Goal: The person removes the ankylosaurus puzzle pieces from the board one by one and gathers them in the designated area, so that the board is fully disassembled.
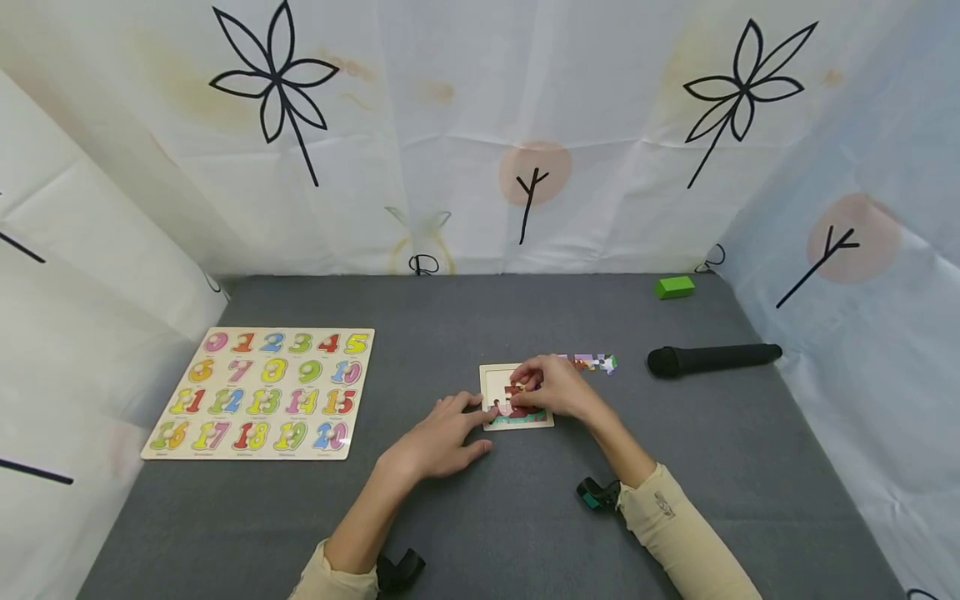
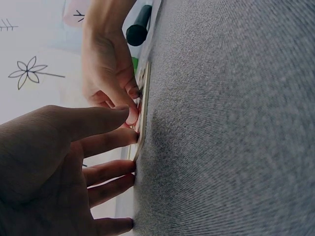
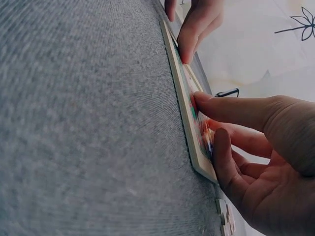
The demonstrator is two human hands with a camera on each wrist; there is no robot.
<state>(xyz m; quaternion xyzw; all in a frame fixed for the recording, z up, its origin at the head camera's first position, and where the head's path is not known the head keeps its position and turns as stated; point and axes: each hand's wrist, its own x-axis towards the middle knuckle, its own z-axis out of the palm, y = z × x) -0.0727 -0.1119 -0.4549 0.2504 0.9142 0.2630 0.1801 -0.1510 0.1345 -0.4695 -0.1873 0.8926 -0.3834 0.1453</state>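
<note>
A small wooden jigsaw board (image 1: pixel 495 382) with a pale frame lies flat in the middle of the table. Coloured pieces fill its lower part, while bare wood shows at the upper left. My right hand (image 1: pixel 555 388) reaches over it from the right, thumb and fingers bent around a reddish-brown puzzle piece (image 1: pixel 513 390) at the board's surface. The fingers partly hide this piece. From the left, my left hand (image 1: pixel 444 437) has its fingers spread, fingertips at the board's left edge (image 2: pixel 143 130). Its thumb stays apart from the board in the head view.
Several loose puzzle pieces (image 1: pixel 600 363) lie just behind and right of the board. A number puzzle board (image 1: pixel 358 417) is at the left. To the right are a black microphone (image 1: pixel 712 359) and a green block (image 1: pixel 675 287). White printed cloth (image 1: pixel 450 125) stands around the table.
</note>
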